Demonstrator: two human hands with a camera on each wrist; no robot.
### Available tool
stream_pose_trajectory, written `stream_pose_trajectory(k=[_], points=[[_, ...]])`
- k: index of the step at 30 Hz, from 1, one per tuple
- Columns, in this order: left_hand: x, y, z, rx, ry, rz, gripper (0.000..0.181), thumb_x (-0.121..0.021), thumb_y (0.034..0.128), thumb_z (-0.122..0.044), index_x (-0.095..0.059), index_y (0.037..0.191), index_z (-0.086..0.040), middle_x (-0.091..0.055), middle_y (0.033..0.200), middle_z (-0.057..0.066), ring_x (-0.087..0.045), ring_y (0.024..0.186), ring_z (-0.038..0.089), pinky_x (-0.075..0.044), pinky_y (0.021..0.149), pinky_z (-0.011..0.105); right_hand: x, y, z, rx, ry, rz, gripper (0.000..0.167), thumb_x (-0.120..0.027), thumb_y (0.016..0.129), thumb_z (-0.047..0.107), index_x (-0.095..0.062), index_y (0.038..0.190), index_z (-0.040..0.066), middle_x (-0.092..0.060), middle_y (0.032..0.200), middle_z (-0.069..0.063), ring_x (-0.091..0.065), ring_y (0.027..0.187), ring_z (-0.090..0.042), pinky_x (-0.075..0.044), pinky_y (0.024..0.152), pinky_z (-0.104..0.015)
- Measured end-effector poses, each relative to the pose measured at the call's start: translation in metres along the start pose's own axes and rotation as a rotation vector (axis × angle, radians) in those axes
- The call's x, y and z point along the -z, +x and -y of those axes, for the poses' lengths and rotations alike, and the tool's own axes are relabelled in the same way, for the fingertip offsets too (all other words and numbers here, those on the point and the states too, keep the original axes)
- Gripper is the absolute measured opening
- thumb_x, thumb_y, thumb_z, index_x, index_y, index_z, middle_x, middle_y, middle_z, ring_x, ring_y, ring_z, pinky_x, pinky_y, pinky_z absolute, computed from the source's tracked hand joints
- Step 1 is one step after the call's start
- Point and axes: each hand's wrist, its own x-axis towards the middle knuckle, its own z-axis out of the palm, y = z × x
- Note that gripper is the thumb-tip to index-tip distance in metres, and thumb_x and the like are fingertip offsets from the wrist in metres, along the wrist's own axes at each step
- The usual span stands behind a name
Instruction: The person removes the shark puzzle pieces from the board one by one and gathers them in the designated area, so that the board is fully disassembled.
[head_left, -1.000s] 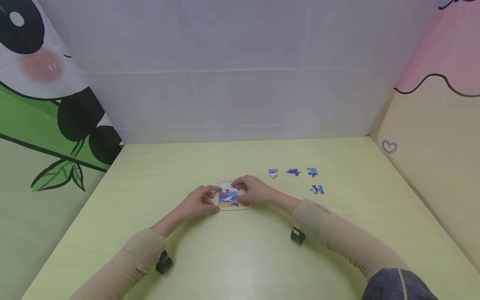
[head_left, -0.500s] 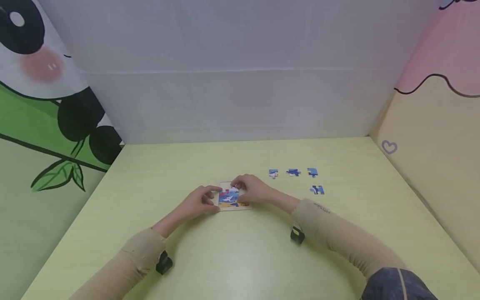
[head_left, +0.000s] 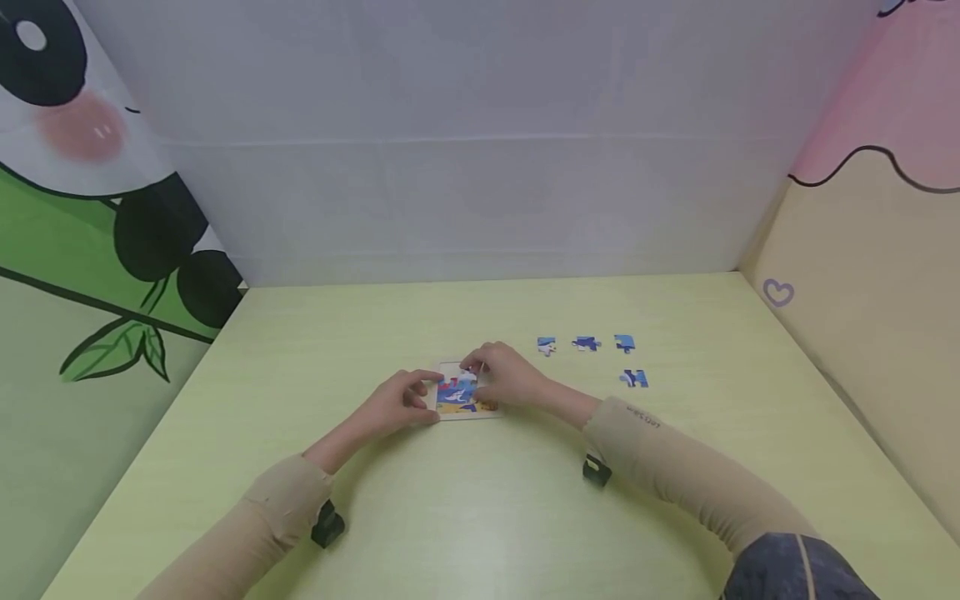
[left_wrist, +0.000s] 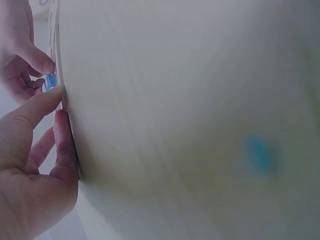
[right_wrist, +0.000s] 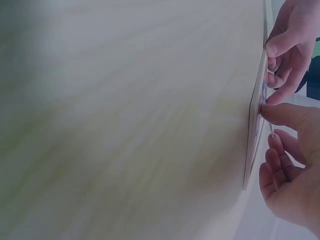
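A small framed jigsaw puzzle board [head_left: 465,417], partly filled with a blue sea picture, lies flat on the table. My left hand [head_left: 399,402] holds its left side, thumb at the near corner and index finger farther up; the left wrist view shows this hand [left_wrist: 40,155] against the board's thin edge [left_wrist: 58,60]. Over the board's right part, my right hand [head_left: 510,377] pinches a jigsaw piece [right_wrist: 271,129], seen as a thin pale edge in the right wrist view between thumb and finger of that hand [right_wrist: 295,160]. Much of this piece is hidden by the fingers.
Loose jigsaw pieces lie right of the board: a white-and-blue piece [head_left: 547,345], a dark blue piece [head_left: 586,343], a corner-like blue piece [head_left: 624,342] and, nearer, another blue piece [head_left: 634,378]. A pale wall [head_left: 480,208] stands behind the table [head_left: 480,508].
My right hand has shifted very slightly up over the board, its fingers still pinching the jigsaw piece. The left hand and the loose pieces stay where they were.
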Motion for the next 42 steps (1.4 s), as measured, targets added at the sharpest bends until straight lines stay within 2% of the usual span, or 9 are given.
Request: stream_pose_trajectory(k=[6, 17, 26, 33, 39, 42], points=[[0.001, 0.001, -0.001, -0.001, 0.007, 0.002, 0.060, -0.079, 0.0835, -0.018, -0.056, 0.138, -0.015, -0.056, 0.114, 0.014, -0.062, 0.095, 0.018, -0.052, 0.084, 0.035, 0.000, -0.001, 0.000, -0.009, -0.032, -0.005, 0.050, -0.078, 0.082, 0.016, -0.063, 0.130, 0.010, -0.065, 0.110, -0.002, -0.053, 0.102, -0.016, -0.046, 0.092, -0.030], [0.001, 0.001, 0.001, -0.009, 0.012, 0.009, 0.060, -0.079, 0.0830, -0.017, -0.056, 0.138, -0.013, -0.056, 0.113, 0.015, -0.062, 0.094, 0.018, -0.052, 0.082, 0.034, 0.007, -0.005, -0.004, -0.014, 0.034, -0.024, 0.047, -0.079, 0.082, 0.018, -0.066, 0.127, 0.011, -0.065, 0.109, -0.001, -0.056, 0.101, -0.015, -0.047, 0.090, -0.031], [0.000, 0.001, 0.002, 0.011, 0.018, -0.001, 0.061, -0.080, 0.0825, -0.017, -0.056, 0.138, -0.015, -0.056, 0.113, 0.013, -0.061, 0.094, 0.017, -0.051, 0.081, 0.030, 0.021, -0.022, -0.014, 0.000, 0.059, -0.044, 0.046, -0.077, 0.084, 0.014, -0.065, 0.128, 0.010, -0.065, 0.111, -0.003, -0.056, 0.106, -0.018, -0.047, 0.094, -0.035], [0.001, -0.001, 0.002, 0.001, 0.018, -0.010, 0.061, -0.080, 0.0816, -0.015, -0.056, 0.138, -0.012, -0.057, 0.113, 0.014, -0.062, 0.094, 0.018, -0.051, 0.080, 0.030, 0.034, -0.036, -0.029, 0.042, 0.035, -0.078, 0.045, -0.075, 0.085, 0.013, -0.064, 0.128, 0.008, -0.066, 0.112, -0.005, -0.059, 0.106, -0.020, -0.050, 0.093, -0.036], [0.002, -0.003, 0.002, 0.001, 0.023, -0.010, 0.061, -0.079, 0.0824, -0.016, -0.056, 0.138, -0.013, -0.056, 0.114, 0.014, -0.062, 0.095, 0.018, -0.052, 0.081, 0.032, 0.043, -0.049, -0.040, 0.030, 0.010, -0.091, 0.050, -0.074, 0.087, 0.015, -0.059, 0.134, 0.008, -0.065, 0.117, -0.005, -0.059, 0.108, -0.019, -0.051, 0.092, -0.035], [0.002, -0.003, 0.002, 0.004, 0.021, -0.008, 0.061, -0.080, 0.0824, -0.016, -0.056, 0.138, -0.013, -0.056, 0.114, 0.015, -0.062, 0.095, 0.018, -0.052, 0.082, 0.032, 0.046, -0.056, -0.045, 0.034, 0.009, -0.099, 0.048, -0.074, 0.087, 0.015, -0.061, 0.133, 0.008, -0.065, 0.116, -0.005, -0.058, 0.108, -0.020, -0.050, 0.092, -0.036]])
